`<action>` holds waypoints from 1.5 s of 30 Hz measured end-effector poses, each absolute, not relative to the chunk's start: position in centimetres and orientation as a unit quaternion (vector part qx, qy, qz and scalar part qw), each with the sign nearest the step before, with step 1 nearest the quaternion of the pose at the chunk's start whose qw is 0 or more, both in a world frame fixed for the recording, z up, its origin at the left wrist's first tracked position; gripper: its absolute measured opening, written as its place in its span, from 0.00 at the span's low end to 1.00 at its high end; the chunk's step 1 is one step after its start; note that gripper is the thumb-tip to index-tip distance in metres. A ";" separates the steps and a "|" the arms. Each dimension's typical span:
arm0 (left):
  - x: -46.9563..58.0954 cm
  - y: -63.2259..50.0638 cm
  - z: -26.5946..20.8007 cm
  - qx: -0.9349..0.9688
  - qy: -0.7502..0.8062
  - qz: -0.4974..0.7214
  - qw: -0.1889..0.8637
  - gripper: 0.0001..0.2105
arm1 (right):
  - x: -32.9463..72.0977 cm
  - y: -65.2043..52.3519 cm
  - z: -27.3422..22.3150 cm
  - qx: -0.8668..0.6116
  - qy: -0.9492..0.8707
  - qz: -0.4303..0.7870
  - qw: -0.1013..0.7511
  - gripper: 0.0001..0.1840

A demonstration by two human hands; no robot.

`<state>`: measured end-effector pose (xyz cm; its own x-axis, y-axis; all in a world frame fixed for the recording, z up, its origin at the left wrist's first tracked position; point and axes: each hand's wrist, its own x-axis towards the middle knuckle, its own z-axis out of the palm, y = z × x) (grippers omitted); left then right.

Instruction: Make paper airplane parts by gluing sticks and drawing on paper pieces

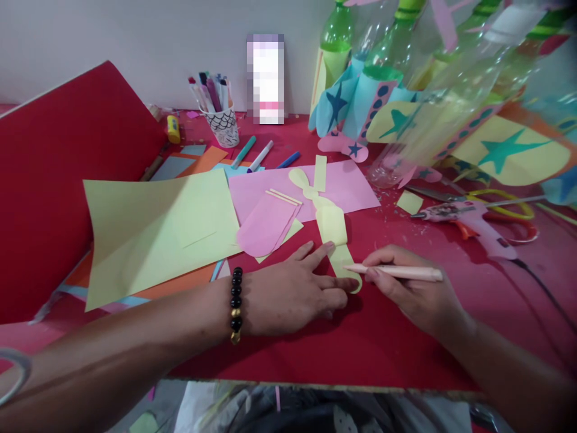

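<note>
My left hand (300, 287) lies flat on the red table (383, 337), its fingers pressing down the near end of a long yellow-green paper strip (333, 227). A black bead bracelet (235, 304) circles that wrist. My right hand (417, 288) grips a pale pink pencil (396, 272), whose tip touches the strip just beside my left fingertips. The strip runs away from me, over a pink paper sheet (347, 186). A rounded pink cut-out (267, 224) lies just left of the strip.
A large yellow-green sheet (157, 228) and a red board (54, 180) lie at left. A cup of markers (220, 117) stands at the back. Decorated plastic bottles (433, 102) crowd the right rear. A pink glue gun (473, 221) and scissors (509, 207) lie at right.
</note>
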<state>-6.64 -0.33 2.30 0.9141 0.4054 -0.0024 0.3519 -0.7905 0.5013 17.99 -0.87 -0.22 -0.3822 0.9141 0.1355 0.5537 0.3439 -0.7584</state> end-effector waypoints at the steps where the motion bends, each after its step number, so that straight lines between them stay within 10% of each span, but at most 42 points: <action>1: -6.6 -0.3 2.3 0.945 0.200 0.052 0.253 0.06 | 18.0 -0.9 -0.3 -0.483 -0.762 0.315 0.293 0.04; 32: -6.7 -0.7 1.9 0.941 0.222 0.040 0.253 0.05 | 17.8 -0.3 -0.1 -0.483 -0.731 0.368 0.310 0.04; 45: -6.8 0.6 2.4 0.828 0.387 0.257 0.314 0.08 | 18.9 -1.2 -0.6 -0.426 -0.622 0.503 0.424 0.05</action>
<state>-6.78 0.56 2.40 0.5692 0.8017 0.1827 0.4789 -0.5039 0.7188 18.91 -1.23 -0.63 -0.2780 0.9555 0.0991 0.1030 0.1322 -0.9859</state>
